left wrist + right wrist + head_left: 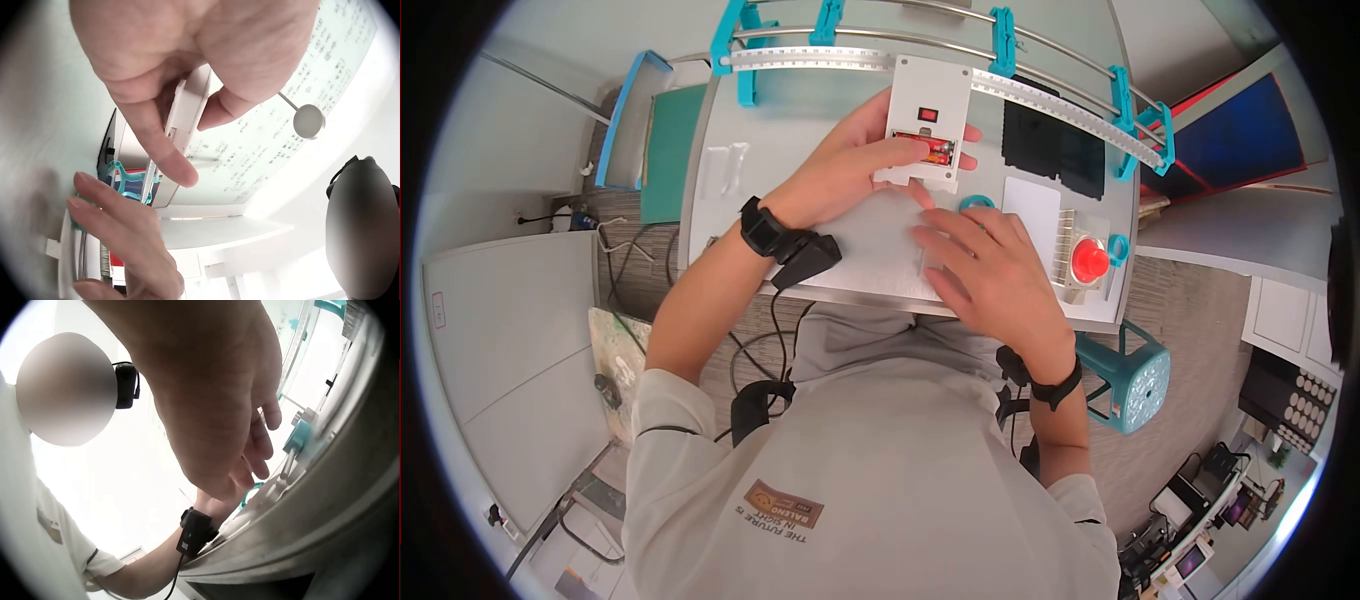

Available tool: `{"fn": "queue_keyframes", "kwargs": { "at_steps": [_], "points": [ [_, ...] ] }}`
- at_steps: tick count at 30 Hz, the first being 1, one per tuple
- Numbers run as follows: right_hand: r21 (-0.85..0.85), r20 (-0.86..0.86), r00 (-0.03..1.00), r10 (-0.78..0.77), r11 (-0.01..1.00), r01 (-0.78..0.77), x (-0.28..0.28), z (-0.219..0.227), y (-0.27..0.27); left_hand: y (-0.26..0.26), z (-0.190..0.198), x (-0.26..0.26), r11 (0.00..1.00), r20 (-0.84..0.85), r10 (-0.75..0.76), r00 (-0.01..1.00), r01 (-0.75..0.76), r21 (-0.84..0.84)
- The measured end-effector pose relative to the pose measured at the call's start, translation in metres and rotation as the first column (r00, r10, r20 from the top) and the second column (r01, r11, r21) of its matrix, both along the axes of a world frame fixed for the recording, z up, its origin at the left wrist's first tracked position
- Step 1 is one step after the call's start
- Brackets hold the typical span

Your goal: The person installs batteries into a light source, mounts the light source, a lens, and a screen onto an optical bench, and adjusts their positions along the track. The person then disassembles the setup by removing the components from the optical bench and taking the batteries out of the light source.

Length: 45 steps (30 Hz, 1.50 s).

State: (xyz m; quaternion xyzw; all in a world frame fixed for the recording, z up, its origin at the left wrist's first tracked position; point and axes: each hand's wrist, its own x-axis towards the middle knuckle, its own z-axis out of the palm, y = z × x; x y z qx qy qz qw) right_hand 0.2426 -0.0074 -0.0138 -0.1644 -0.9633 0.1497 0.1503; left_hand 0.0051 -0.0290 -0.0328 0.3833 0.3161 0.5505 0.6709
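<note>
My left hand [835,170] grips a white flat electronic device [945,90] over the table, its thumb lying across the front and its fingers behind. A red rocker switch [928,115] shows on the device, and below it red batteries [940,153] sit in an uncovered compartment. In the left wrist view the device [187,103] appears edge-on between thumb and fingers. My right hand [990,265] hovers just below and to the right of the device, fingers loosely bent and nothing visible in them. The right wrist view shows mostly the side of that hand [212,419].
A metal rail frame with teal brackets [1003,42] and a curved white ruler [1060,108] spans the table's far side. A black cloth [1050,145], white sheet [1030,205], teal ring [977,202] and red dome [1090,260] lie on the right. A teal stool [1140,385] stands beside the table.
</note>
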Motion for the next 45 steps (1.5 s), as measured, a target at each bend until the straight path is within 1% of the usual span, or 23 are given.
{"fn": "queue_keyframes", "kwargs": {
  "at_steps": [4, 6, 10, 12, 13, 15, 16, 18, 19, 21, 22, 24, 25, 27, 28, 30, 33, 34, 36, 40, 42, 44, 45],
  "points": [
    [-0.003, 0.022, 1.000, -0.004, 1.000, 0.004, 0.000, 0.001, 0.002, 0.001, 0.001, -0.001, 1.000, 0.037, -0.017, 0.999, 0.017, 0.000],
    [-0.090, 0.038, 0.999, -0.023, 0.996, 0.026, -0.002, 0.004, 0.000, 0.000, -0.001, 0.000, 1.000, 0.019, -0.004, 1.000, 0.004, 0.012],
    [-0.152, -0.005, 1.000, -0.027, 0.988, 0.025, -0.002, -0.004, -0.002, 0.001, -0.001, 0.001, 1.000, -0.031, 0.011, 0.999, -0.011, 0.006],
    [-0.275, -0.034, 0.999, -0.021, 0.961, 0.011, 0.002, -0.008, -0.004, 0.002, 0.000, 0.001, 1.000, -0.010, 0.006, 1.000, -0.006, -0.003],
    [-0.272, -0.033, 0.999, -0.019, 0.962, 0.009, 0.003, -0.006, -0.004, 0.003, 0.000, 0.001, 1.000, 0.014, 0.002, 1.000, -0.001, -0.017],
    [-0.420, -0.055, 0.995, -0.081, 0.906, 0.051, 0.006, -0.001, -0.006, 0.004, -0.001, 0.001, 1.000, 0.015, -0.003, 1.000, 0.003, -0.005],
    [-0.424, -0.054, 0.995, -0.081, 0.904, 0.051, 0.007, 0.004, -0.006, 0.004, -0.002, 0.001, 1.000, 0.014, -0.011, 1.000, 0.011, 0.006],
    [-0.507, -0.060, 0.983, -0.172, 0.854, 0.118, 0.007, 0.018, -0.004, 0.003, -0.005, 0.002, 1.000, 0.033, -0.018, 0.999, 0.018, -0.004],
    [-0.508, -0.060, 0.982, -0.178, 0.853, 0.124, 0.005, 0.023, -0.003, 0.003, -0.006, 0.003, 1.000, 0.051, -0.026, 0.998, 0.026, -0.008],
    [-0.644, -0.196, 0.918, -0.344, 0.752, 0.144, -0.001, 0.030, 0.003, 0.004, -0.009, 0.003, 0.999, 0.060, -0.048, 0.997, 0.048, -0.005],
    [-0.640, -0.198, 0.917, -0.346, 0.754, 0.146, -0.004, 0.030, 0.008, 0.004, -0.010, 0.004, 0.998, 0.072, -0.059, 0.996, 0.059, -0.005],
    [-0.484, -0.351, 0.861, -0.368, 0.859, 0.170, -0.009, 0.027, 0.017, 0.004, -0.010, 0.005, 0.997, 0.066, -0.071, 0.995, 0.071, 0.004],
    [-0.486, -0.350, 0.861, -0.369, 0.857, 0.170, -0.012, 0.025, 0.020, 0.003, -0.011, 0.005, 0.997, 0.061, -0.081, 0.995, 0.081, 0.010],
    [-0.420, -0.412, 0.831, -0.374, 0.887, 0.191, -0.017, 0.022, 0.024, 0.002, -0.010, 0.004, 0.994, 0.075, -0.108, 0.991, 0.108, 0.009],
    [-0.423, -0.411, 0.831, -0.374, 0.886, 0.190, -0.020, 0.019, 0.024, 0.001, -0.010, 0.003, 0.991, 0.088, -0.134, 0.987, 0.134, 0.012],
    [-0.471, -0.399, 0.776, -0.489, 0.835, 0.284, -0.025, 0.013, 0.023, -0.001, -0.011, 0.003, 0.991, 0.089, -0.131, 0.987, 0.132, -0.011],
    [-0.522, -0.389, 0.750, -0.534, 0.799, 0.298, -0.030, 0.009, 0.023, -0.002, -0.009, 0.006, 0.992, 0.098, -0.117, 0.988, 0.122, -0.045],
    [-0.523, -0.386, 0.753, -0.533, 0.799, 0.297, -0.031, 0.009, 0.024, -0.003, -0.009, 0.006, 0.991, 0.105, -0.108, 0.989, 0.115, -0.066],
    [-0.418, -0.358, 0.813, -0.460, 0.857, 0.301, -0.030, 0.008, 0.025, -0.003, -0.008, 0.005, 0.991, 0.102, -0.109, 0.989, 0.116, -0.066],
    [-0.377, -0.339, 0.841, -0.422, 0.880, 0.290, -0.029, 0.007, 0.027, -0.003, -0.009, 0.005, 0.990, 0.089, -0.120, 0.989, 0.126, -0.065],
    [-0.184, -0.406, 0.861, -0.307, 0.950, 0.252, -0.029, 0.006, 0.031, -0.004, -0.009, 0.006, 0.991, 0.079, -0.108, 0.991, 0.113, -0.066],
    [-0.160, -0.393, 0.869, -0.299, 0.953, 0.255, -0.028, 0.008, 0.032, -0.004, -0.009, 0.006, 0.993, 0.069, -0.090, 0.994, 0.095, -0.072],
    [-0.141, -0.379, 0.877, -0.295, 0.955, 0.261, -0.027, 0.008, 0.031, -0.004, -0.008, 0.005, 0.993, 0.082, -0.108, 0.991, 0.111, -0.040]
  ]
}}
